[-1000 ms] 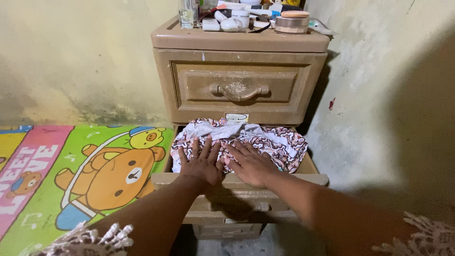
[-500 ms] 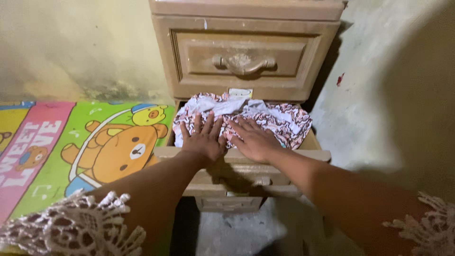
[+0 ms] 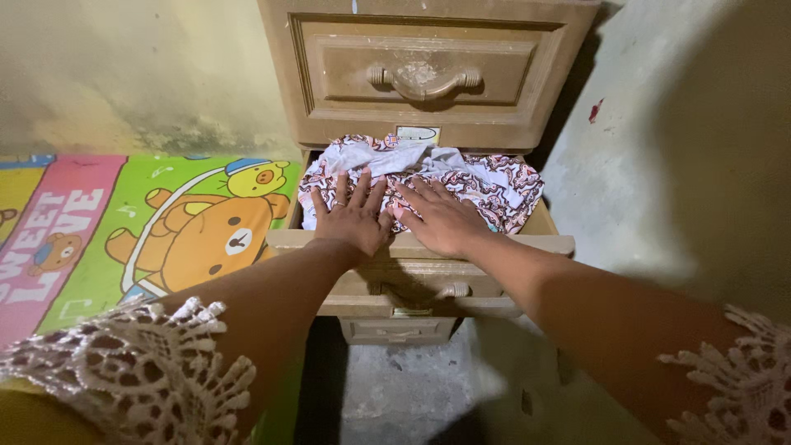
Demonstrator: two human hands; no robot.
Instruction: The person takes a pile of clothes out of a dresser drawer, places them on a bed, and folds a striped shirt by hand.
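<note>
A: Start at the left — what's there?

B: One bright play mat (image 3: 140, 235) with cartoon bears lies on the floor against the wall, just beside the brown plastic drawer chest (image 3: 428, 74). A lace sleeve edge shows at each bottom corner, so two of those.

A: And the hands?

B: Two, both the person's own. The left hand (image 3: 353, 218) lies flat on the patterned cloth (image 3: 486, 183), fingers (image 3: 342, 188) spread wide, a ring on one of them. The right hand (image 3: 437, 221) is just beside it, thumbs nearly touching, its fingers fanned out flat too. Neither pinches anything; both palms press down.

A: Where is the cloth exactly?

B: Bunched in the open drawer (image 3: 548, 244), the second one down, heaped a little above its rim and spilling toward the right side.

A: How would you do this pressing well?

B: I'd judge it best to keep the palms flat and push evenly — then shift the right hand toward the raised right-hand bunch, so no fold catches under the closed drawer (image 3: 424, 78) above.

A: Drawers in all?

B: Three show: one shut on top, one open, one lower front partly hidden.
</note>
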